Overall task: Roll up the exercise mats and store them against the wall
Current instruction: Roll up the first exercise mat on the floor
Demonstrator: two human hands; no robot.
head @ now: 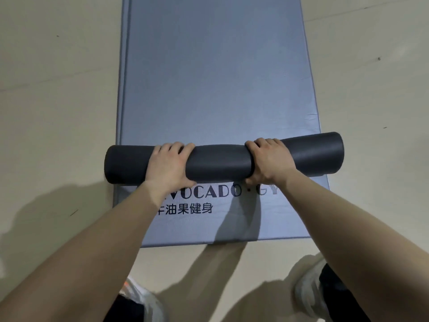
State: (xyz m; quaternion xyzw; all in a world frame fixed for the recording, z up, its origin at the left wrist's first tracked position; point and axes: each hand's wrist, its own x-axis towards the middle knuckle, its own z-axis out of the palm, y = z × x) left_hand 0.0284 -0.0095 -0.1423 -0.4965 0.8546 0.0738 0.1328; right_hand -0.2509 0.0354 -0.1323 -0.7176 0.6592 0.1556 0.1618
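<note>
A dark grey exercise mat (pixel 220 162) is rolled into a tight cylinder and lies crosswise over a flat blue-grey gym mat (pixel 216 73). My left hand (pixel 168 165) grips the roll left of its middle, fingers over the top and thumb at its near side. My right hand (pixel 270 162) grips it right of the middle in the same way. Both ends of the roll stick out past my hands. Printed lettering on the blue-grey mat shows just below the roll.
Beige floor (pixel 53 108) lies on both sides of the blue-grey mat and in front of its near edge. My two white shoes (pixel 310 296) stand on the floor at the bottom of the view.
</note>
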